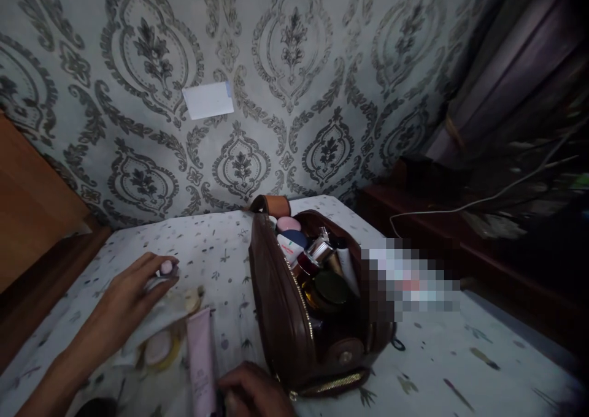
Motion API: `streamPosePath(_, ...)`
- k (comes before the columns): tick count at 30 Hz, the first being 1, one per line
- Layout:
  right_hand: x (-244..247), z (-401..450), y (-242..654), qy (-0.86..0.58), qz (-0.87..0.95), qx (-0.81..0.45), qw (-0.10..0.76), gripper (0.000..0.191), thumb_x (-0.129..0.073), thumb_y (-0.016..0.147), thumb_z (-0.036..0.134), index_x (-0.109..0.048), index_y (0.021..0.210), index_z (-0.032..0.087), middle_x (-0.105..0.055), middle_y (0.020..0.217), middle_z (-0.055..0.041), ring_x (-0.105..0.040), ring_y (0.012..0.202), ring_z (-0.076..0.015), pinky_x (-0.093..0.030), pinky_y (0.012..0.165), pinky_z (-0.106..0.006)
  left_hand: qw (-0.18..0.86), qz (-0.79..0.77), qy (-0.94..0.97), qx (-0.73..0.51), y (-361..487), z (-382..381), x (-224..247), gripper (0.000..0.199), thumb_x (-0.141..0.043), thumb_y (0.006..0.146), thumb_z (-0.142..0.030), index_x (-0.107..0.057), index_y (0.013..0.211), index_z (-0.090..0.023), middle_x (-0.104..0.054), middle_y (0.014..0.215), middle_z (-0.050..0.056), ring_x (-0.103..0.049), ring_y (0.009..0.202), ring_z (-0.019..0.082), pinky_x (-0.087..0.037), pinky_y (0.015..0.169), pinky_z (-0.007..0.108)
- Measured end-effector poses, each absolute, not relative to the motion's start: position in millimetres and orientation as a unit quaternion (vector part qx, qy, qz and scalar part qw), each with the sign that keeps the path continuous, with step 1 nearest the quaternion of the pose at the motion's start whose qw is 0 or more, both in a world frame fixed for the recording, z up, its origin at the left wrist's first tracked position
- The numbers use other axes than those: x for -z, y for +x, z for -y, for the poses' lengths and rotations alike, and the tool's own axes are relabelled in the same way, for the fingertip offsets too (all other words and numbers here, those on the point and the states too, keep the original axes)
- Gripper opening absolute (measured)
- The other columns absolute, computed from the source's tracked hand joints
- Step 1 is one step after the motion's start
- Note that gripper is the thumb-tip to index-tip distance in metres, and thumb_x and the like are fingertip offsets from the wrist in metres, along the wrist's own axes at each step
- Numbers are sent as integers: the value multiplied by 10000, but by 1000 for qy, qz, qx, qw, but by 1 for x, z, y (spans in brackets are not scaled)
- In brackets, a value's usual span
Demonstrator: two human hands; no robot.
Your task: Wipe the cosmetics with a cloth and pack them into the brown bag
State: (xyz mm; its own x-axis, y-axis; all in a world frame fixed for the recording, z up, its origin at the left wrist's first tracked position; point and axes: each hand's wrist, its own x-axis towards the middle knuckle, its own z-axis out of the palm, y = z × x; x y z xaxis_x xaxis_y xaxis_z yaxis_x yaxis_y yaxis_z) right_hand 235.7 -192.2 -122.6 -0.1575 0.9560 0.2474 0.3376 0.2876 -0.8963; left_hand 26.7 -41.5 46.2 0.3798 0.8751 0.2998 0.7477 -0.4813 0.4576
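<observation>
My left hand (133, 288) pinches a small pale-pink capped item (166, 268) above the patterned sheet. Under and beside it lie a whitish cloth-like item (177, 303) and a round pink-topped, yellow-rimmed item (159, 348). A pink tube (201, 362) stretches toward the bottom edge. My right hand (255, 392) is at the tube's lower right, fingers bent; what it holds, if anything, is hidden. Right of centre, a brown leather bag (285, 306) stands unzipped, filled with cosmetics, among them a dark-lidded jar (330, 289) and a white tube (347, 267).
Behind the sheet (207, 227) rises a patterned wall (276, 129) with a white card (209, 101) on it. A blurred-out item (409, 279) lies right of the bag. A dark round object (97, 408) is at bottom left. A cable (442, 211) hangs at right.
</observation>
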Motion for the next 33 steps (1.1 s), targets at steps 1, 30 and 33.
streamPosePath(1, 119, 193, 237, -473, 673, -355, 444, 208, -572, 886, 219, -703, 1045, 247, -727, 910, -30, -667, 803, -159, -501, 729, -207, 162, -492, 809, -277, 30, 51, -49, 339, -578, 830, -558, -681, 985, -276, -710, 1010, 54, -660, 935, 272, -513, 801, 339)
streamPosePath(30, 46, 206, 208, -345, 190, -711, 582, 498, -871, 628, 518, -642, 940, 204, -729, 816, -32, -678, 738, -182, -517, 716, -301, 427, -517, 605, -429, 61, 165, 10, 265, -558, 873, -481, -539, 790, -229, -537, 713, -31, -513, 653, 149, -441, 611, 248)
streamPosePath(33, 45, 209, 207, -322, 167, -728, 582, 467, -907, 601, 453, -654, 902, 202, -743, 857, -31, -686, 772, -172, -514, 760, -289, 368, -513, 641, -437, 58, 165, 15, 283, -521, 904, -469, -547, 751, -233, -511, 691, -27, -499, 641, 161, -435, 601, 260)
